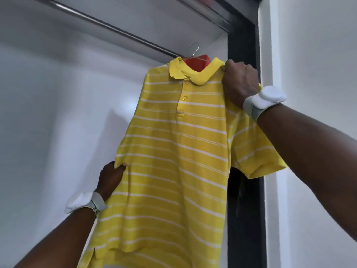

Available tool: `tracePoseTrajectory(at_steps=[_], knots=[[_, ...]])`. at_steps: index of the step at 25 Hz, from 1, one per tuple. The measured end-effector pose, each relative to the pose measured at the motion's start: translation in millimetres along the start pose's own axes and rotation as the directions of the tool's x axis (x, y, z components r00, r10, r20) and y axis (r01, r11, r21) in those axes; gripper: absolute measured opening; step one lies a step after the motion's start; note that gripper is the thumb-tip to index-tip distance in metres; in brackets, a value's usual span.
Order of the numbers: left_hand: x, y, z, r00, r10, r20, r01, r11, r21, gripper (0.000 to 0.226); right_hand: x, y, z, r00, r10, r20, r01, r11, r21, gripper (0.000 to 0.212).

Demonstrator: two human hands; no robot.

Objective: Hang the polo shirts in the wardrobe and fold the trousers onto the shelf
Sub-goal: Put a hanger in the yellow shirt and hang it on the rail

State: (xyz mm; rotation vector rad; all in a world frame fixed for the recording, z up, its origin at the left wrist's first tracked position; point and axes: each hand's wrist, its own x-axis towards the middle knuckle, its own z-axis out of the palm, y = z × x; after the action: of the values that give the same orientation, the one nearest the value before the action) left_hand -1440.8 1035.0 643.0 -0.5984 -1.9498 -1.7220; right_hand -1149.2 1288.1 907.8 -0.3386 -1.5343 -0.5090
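Polo shirt (173, 151), yellow with white stripes, hangs on a wire hanger (194, 49) whose hook sits just below the wardrobe rail (108, 29), while your right hand (239, 82) grips its shoulder by the collar and your left hand (111, 178) pinches its side edge lower down.

I face pale grey-white wardrobe panels (48, 113), softly lit, with faint shadows near the centre. A metal rail (108, 28) slants from eleven o'clock toward the middle. A black frame post (245, 209) runs down from one o'clock, and a white wall (316, 55) fills three o'clock.
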Motion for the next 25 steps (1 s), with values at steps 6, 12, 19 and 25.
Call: tracePoseTrajectory(at_steps=[6, 12, 19, 25], knots=[[77.4, -26.0, -18.7, 0.996, 0.067, 0.057, -0.067, 0.998, -0.001, 0.029, 38.9, -59.1, 53.2, 0.996, -0.079, -0.044, 0.075, 0.993, -0.086, 0.027], [152.9, -25.1, -7.7, 0.989, 0.148, 0.022, -0.146, 0.988, -0.056, 0.032, 90.4, -104.6, 94.5, 0.996, -0.079, -0.027, 0.074, 0.984, -0.163, 0.025], [193.9, -38.3, 20.7, 0.983, 0.181, -0.029, -0.183, 0.981, -0.063, 0.022, 117.0, -125.4, 140.0, 0.995, -0.086, 0.044, 0.093, 0.974, -0.207, 0.02], [229.8, -47.2, 38.6, 0.982, 0.182, -0.049, -0.186, 0.979, -0.085, 0.014, 135.6, -130.7, 172.3, 0.998, -0.042, -0.04, 0.033, 0.98, -0.198, 0.024]])
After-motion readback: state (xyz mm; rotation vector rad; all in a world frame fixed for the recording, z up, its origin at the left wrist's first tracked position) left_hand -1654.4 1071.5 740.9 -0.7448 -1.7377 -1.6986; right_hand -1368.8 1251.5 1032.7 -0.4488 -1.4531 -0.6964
